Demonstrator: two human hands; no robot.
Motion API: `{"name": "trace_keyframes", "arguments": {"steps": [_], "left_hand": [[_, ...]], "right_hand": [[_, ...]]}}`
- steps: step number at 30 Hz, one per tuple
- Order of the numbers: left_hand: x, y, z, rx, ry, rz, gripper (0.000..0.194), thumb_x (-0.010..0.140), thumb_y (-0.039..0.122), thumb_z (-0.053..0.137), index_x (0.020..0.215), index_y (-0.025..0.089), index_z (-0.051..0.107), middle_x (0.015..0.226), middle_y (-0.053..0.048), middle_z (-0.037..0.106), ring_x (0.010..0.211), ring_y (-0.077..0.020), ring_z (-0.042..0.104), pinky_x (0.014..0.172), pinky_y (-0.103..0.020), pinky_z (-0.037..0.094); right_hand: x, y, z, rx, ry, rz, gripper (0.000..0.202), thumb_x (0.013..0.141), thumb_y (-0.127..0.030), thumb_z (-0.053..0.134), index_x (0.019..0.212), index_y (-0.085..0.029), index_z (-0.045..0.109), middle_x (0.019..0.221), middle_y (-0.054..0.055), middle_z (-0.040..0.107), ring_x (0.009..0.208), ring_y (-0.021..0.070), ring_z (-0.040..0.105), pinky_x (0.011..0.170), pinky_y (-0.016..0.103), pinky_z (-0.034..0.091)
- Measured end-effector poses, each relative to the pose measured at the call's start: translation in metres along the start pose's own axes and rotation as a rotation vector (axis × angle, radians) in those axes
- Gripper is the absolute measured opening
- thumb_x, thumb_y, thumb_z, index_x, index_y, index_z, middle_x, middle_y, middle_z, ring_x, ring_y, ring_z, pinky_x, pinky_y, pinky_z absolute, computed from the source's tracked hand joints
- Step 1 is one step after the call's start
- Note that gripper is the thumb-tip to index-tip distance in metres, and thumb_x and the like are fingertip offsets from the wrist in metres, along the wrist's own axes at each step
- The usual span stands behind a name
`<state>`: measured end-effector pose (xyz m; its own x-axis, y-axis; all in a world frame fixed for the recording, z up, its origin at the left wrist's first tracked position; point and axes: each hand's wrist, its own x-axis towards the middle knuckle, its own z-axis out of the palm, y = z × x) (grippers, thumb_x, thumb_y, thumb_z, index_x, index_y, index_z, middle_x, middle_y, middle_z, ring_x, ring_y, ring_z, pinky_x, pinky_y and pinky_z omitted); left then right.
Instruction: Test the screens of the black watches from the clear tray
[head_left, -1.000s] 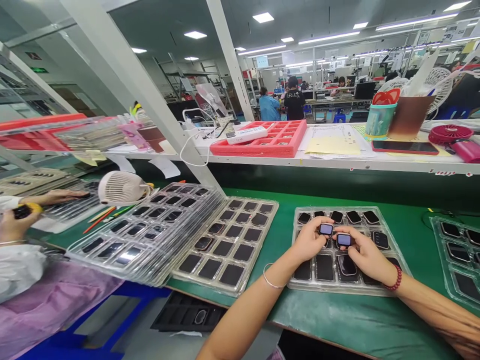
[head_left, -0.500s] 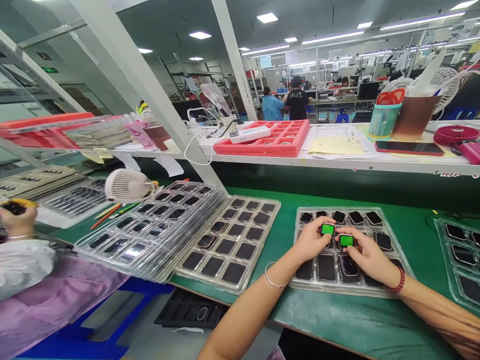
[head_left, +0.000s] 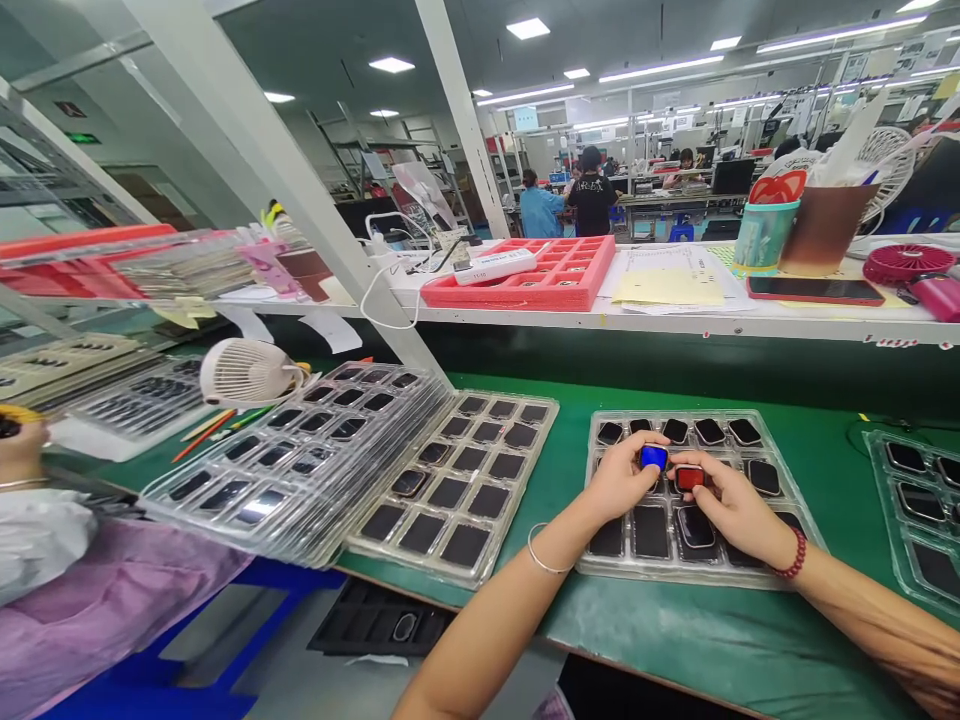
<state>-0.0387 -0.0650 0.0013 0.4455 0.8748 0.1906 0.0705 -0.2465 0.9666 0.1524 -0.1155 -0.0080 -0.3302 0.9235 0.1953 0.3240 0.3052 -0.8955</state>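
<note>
One co-worker's hand [head_left: 21,452] is seen at the left edge, with a yellow-edged item partly in view there. To its right, a pale fan [head_left: 241,372] is set beside the far side of a stack of clear trays [head_left: 289,440], filled with dark-screened watches. Next comes a flat tray [head_left: 450,490], its pockets mostly lined in black, with two watches seated on its left side. Above, on the white shelf [head_left: 660,320], a white box [head_left: 495,267] is laid on a red foam tray [head_left: 517,296].

Farther right, a blue-screened watch [head_left: 653,457] is held in the left hand [head_left: 621,478], pinched narrowly between thumb and fingers. Just beside it, to the right, a red-screened watch [head_left: 689,479] is gripped the same way by the right hand [head_left: 739,510]. Both are held over a clear watch tray [head_left: 660,573], in which more dark watches are seated, one of them near the right hand.

On the shelf at right, a green cup [head_left: 766,238], a phone [head_left: 816,291] and a small red fan [head_left: 909,264] are lined up. At the right edge, another tray of watches [head_left: 902,532] is partly shown on the green table [head_left: 637,625].
</note>
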Motion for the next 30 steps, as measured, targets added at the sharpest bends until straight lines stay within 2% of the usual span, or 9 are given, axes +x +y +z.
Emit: {"name": "trace_keyframes", "arguments": {"steps": [3, 5, 9, 18, 24, 30], "left_hand": [[-0.0006, 0.0003, 0.0, 0.04, 0.008, -0.024, 0.042, 0.07, 0.008, 0.054, 0.111, 0.017, 0.057, 0.081, -0.001, 0.059, 0.052, -0.0056, 0.043, 0.049, -0.017, 0.033], [-0.001, 0.0015, -0.0002, 0.032, 0.003, -0.033, 0.04, 0.072, 0.01, 0.055, 0.111, 0.017, 0.057, 0.081, -0.001, 0.06, 0.052, -0.006, 0.044, 0.049, -0.018, 0.034], [-0.0014, 0.0045, -0.0004, -0.006, -0.01, -0.025, 0.034, 0.075, 0.013, 0.055, 0.108, 0.016, 0.058, 0.084, -0.003, 0.06, 0.06, -0.009, 0.051, 0.055, -0.019, 0.04], [-0.001, 0.0073, -0.0005, -0.018, -0.006, -0.027, 0.032, 0.075, 0.012, 0.055, 0.106, 0.014, 0.059, 0.082, -0.002, 0.06, 0.062, -0.0091, 0.05, 0.057, -0.019, 0.04], [-0.001, 0.0084, -0.0004, -0.017, -0.005, 0.004, 0.028, 0.075, 0.015, 0.057, 0.103, 0.014, 0.06, 0.088, -0.004, 0.061, 0.064, -0.0087, 0.05, 0.06, -0.02, 0.041], [-0.0011, 0.0063, -0.001, -0.024, -0.007, -0.002, 0.024, 0.076, 0.017, 0.058, 0.099, 0.013, 0.061, 0.085, -0.003, 0.061, 0.066, -0.0096, 0.051, 0.06, -0.02, 0.041]], "right_hand": [[0.0002, -0.0008, 0.0002, 0.011, 0.003, -0.012, 0.047, 0.083, -0.009, 0.044, 0.128, -0.022, 0.048, 0.124, 0.007, 0.055, 0.107, 0.0211, 0.057, 0.087, 0.034, 0.053], [0.0006, -0.0016, 0.0002, 0.025, 0.006, -0.014, 0.046, 0.084, -0.01, 0.044, 0.128, -0.022, 0.048, 0.125, 0.007, 0.054, 0.11, 0.0213, 0.056, 0.087, 0.034, 0.053], [0.0013, -0.004, -0.0003, 0.042, -0.004, 0.003, 0.042, 0.087, -0.012, 0.04, 0.126, -0.022, 0.05, 0.124, 0.007, 0.054, 0.098, 0.0189, 0.06, 0.084, 0.034, 0.054], [0.0012, -0.007, -0.0005, 0.03, -0.02, 0.005, 0.042, 0.085, -0.01, 0.041, 0.124, -0.021, 0.052, 0.117, 0.006, 0.059, 0.088, 0.0171, 0.061, 0.082, 0.034, 0.054], [0.0012, -0.0058, -0.0007, 0.08, -0.04, 0.018, 0.036, 0.088, -0.014, 0.042, 0.121, -0.021, 0.055, 0.117, 0.007, 0.058, 0.094, 0.0192, 0.061, 0.081, 0.034, 0.056], [0.0009, -0.0096, -0.0009, 0.103, -0.049, 0.02, 0.032, 0.091, -0.02, 0.04, 0.118, -0.021, 0.057, 0.115, 0.007, 0.058, 0.1, 0.0209, 0.059, 0.08, 0.035, 0.056]]}}
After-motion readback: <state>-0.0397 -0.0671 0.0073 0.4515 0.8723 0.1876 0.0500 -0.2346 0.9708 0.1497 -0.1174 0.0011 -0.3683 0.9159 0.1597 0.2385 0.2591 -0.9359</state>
